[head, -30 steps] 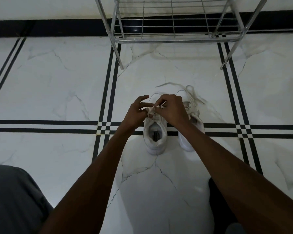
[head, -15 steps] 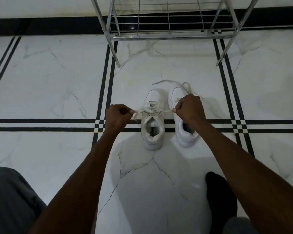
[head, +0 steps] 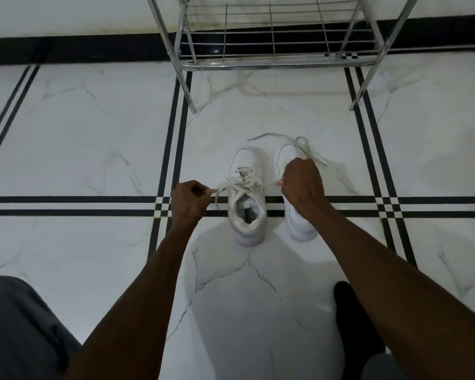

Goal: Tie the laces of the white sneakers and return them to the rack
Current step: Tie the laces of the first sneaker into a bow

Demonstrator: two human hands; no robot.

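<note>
Two white sneakers stand side by side on the marble floor, toes toward the rack. The left sneaker [head: 246, 207] has its laces [head: 242, 183] pulled taut sideways. My left hand [head: 188, 202] grips one lace end to the left of it. My right hand [head: 302, 185] grips the other end and covers much of the right sneaker [head: 299, 229]. That shoe's loose laces [head: 299, 142] trail over its toe onto the floor. The metal wire rack [head: 272, 39] stands beyond the shoes, its bottom shelf bare.
White marble floor with black stripe lines [head: 66, 206] crossing under the shoes. A black skirting runs along the far wall. My grey-clad knee [head: 19, 330] sits at the lower left and a dark foot [head: 351, 319] at the lower right.
One second ago both hands were bunched together over the left sneaker's tongue. They have since moved apart, drawing the lace ends out to each side.
</note>
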